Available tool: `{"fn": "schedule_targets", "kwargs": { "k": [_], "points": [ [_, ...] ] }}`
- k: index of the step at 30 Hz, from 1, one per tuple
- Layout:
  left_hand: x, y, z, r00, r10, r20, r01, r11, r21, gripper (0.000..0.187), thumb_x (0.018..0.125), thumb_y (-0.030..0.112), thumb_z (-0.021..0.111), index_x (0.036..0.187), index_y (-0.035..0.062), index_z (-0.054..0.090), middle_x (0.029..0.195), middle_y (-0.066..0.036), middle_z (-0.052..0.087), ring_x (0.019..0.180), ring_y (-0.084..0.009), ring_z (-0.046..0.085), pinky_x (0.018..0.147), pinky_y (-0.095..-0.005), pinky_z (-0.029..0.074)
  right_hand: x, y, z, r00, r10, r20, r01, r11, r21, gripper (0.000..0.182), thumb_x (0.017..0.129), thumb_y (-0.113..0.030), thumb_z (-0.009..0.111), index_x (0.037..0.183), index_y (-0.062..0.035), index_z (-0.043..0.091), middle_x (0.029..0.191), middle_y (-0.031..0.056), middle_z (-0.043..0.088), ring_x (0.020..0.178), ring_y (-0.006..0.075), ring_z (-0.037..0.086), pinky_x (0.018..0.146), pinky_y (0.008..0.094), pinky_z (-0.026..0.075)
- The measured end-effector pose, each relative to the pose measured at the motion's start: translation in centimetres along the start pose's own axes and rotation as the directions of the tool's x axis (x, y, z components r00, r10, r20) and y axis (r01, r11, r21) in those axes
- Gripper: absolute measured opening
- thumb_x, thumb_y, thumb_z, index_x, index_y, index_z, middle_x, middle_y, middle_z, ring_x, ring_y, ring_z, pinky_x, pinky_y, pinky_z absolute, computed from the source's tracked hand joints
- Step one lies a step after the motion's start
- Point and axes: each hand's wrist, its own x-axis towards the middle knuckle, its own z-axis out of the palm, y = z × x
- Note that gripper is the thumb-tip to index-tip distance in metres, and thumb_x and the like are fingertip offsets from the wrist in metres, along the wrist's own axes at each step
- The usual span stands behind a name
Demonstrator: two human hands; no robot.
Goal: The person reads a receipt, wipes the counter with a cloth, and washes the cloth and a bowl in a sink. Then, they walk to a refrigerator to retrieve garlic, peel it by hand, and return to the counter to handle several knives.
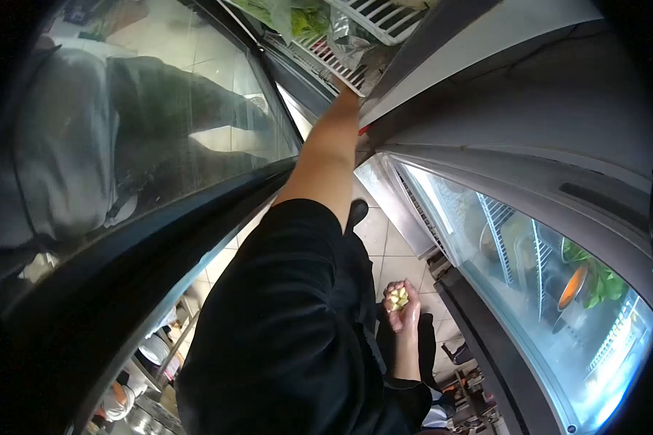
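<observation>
My left arm (329, 148) stretches up to a white wire shelf (331, 64) inside a fridge. The left hand itself is hidden behind the shelf's edge, so its fingers and anything in them cannot be seen. Leafy greens (308, 23) and a clear plastic bag (348, 42) lie close by on the shelves. Lower down at the right, my right hand (403, 307) is cupped, palm up, with its fingers curled round several small pale yellow pieces (397, 298) that look like peeled garlic cloves.
An open glass door (189, 109) on the left reflects a figure. On the right, a lit glass-fronted compartment (471, 239) shows wire racks, an orange item (572, 287) and greens (606, 286). Tiled floor (374, 232) lies below. Metal pots (141, 419) stand at the lower left, near a person's arm (116, 402).
</observation>
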Motion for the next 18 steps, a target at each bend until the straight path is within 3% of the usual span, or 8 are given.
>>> {"fn": "schedule_targets", "kwargs": {
  "k": [5, 7, 9, 10, 11, 14, 17, 18],
  "points": [
    [1.7, -2.3, -1.2, 0.994, -0.103, 0.022, 0.105, 0.966, -0.237, 0.021, 0.083, 0.014, 0.05, 0.1, 0.0037, 0.058, 0.089, -0.006, 0.061, 0.077, -0.0206, 0.057, 0.071, -0.0347, 0.046, 1.5, 0.8, -0.6, 0.997, 0.065, -0.037, -0.066, 0.997, -0.039, 0.025, 0.088, -0.03, 0.048, 0.075, -0.0088, 0.049, 0.072, 0.0065, 0.052, 0.06, 0.0157, 0.051, 0.042, 0.0218, 0.039],
    [2.5, -7.2, 0.1, 0.947, -0.306, 0.098, 0.257, 0.538, -0.803, 0.022, 0.084, 0.015, 0.048, 0.1, 0.0036, 0.058, 0.092, -0.005, 0.061, 0.08, -0.02, 0.057, 0.071, -0.0345, 0.046, 1.4, 0.4, 0.7, 0.997, 0.076, -0.034, -0.078, 0.995, -0.057, 0.025, 0.088, -0.03, 0.048, 0.075, -0.0088, 0.049, 0.072, 0.0067, 0.052, 0.06, 0.0155, 0.051, 0.042, 0.0216, 0.038],
    [2.4, -5.1, -0.9, 0.955, -0.197, 0.223, 0.286, 0.407, -0.867, 0.025, 0.085, 0.019, 0.047, 0.101, 0.004, 0.058, 0.097, -0.006, 0.061, 0.084, -0.0193, 0.058, 0.073, -0.0349, 0.046, 1.5, -0.1, 1.9, 0.998, 0.065, 0.016, -0.064, 0.996, -0.065, 0.024, 0.088, -0.029, 0.048, 0.075, -0.0086, 0.049, 0.072, 0.0072, 0.052, 0.06, 0.0156, 0.05, 0.042, 0.0211, 0.038],
    [1.6, -2.6, -2.4, 0.991, -0.017, 0.132, 0.076, 0.888, -0.454, 0.028, 0.084, 0.022, 0.048, 0.103, 0.004, 0.058, 0.097, -0.007, 0.062, 0.085, -0.0193, 0.058, 0.072, -0.0344, 0.046, 1.4, -0.4, 2.7, 0.998, 0.05, 0.037, -0.048, 0.997, -0.055, 0.023, 0.088, -0.028, 0.048, 0.076, -0.0083, 0.049, 0.072, 0.0068, 0.05, 0.061, 0.0156, 0.049, 0.041, 0.0209, 0.038],
    [1.0, -0.4, -3.8, 0.97, 0.183, 0.16, -0.207, 0.967, 0.146, 0.031, 0.083, 0.024, 0.05, 0.105, 0.004, 0.058, 0.097, -0.008, 0.062, 0.086, -0.0192, 0.058, 0.072, -0.0339, 0.046, 1.4, -0.6, 3.2, 0.998, 0.044, 0.043, -0.042, 0.997, -0.061, 0.023, 0.088, -0.028, 0.048, 0.076, -0.0083, 0.049, 0.072, 0.0068, 0.05, 0.061, 0.0156, 0.049, 0.041, 0.0209, 0.038],
    [1.2, -2.8, -3.5, 0.984, -0.01, 0.176, 0.02, 0.998, -0.055, 0.033, 0.081, 0.025, 0.053, 0.103, 0.0024, 0.059, 0.097, -0.011, 0.062, 0.085, -0.02, 0.058, 0.072, -0.0326, 0.045, 1.4, -1.0, 3.5, 0.986, 0.045, 0.163, -0.066, 0.99, 0.125, 0.023, 0.09, -0.026, 0.045, 0.077, -0.0069, 0.049, 0.074, 0.0069, 0.047, 0.066, 0.0161, 0.045, 0.043, 0.0231, 0.041],
    [-0.9, -2.3, -6.3, 0.964, -0.183, 0.192, 0.198, 0.978, -0.064, 0.031, 0.08, 0.026, 0.055, 0.098, 0.0016, 0.062, 0.096, -0.013, 0.063, 0.085, -0.0223, 0.059, 0.072, -0.0318, 0.045, 1.1, -1.2, 4.1, 0.953, 0.04, 0.299, -0.106, 0.972, 0.21, 0.023, 0.091, -0.025, 0.044, 0.08, -0.0058, 0.051, 0.077, 0.0084, 0.048, 0.068, 0.0174, 0.045, 0.045, 0.0237, 0.042],
    [-2.4, -0.3, -6.6, 0.951, -0.29, 0.112, 0.264, 0.943, 0.201, 0.034, 0.076, 0.028, 0.059, 0.097, 0.0008, 0.063, 0.102, -0.016, 0.061, 0.092, -0.0254, 0.058, 0.074, -0.0331, 0.045, 1.0, -1.6, 4.4, 0.952, 0.039, 0.304, -0.115, 0.965, 0.237, 0.024, 0.091, -0.026, 0.043, 0.083, -0.0048, 0.052, 0.08, 0.0095, 0.049, 0.069, 0.0183, 0.045, 0.046, 0.0249, 0.044]
  ]
}}
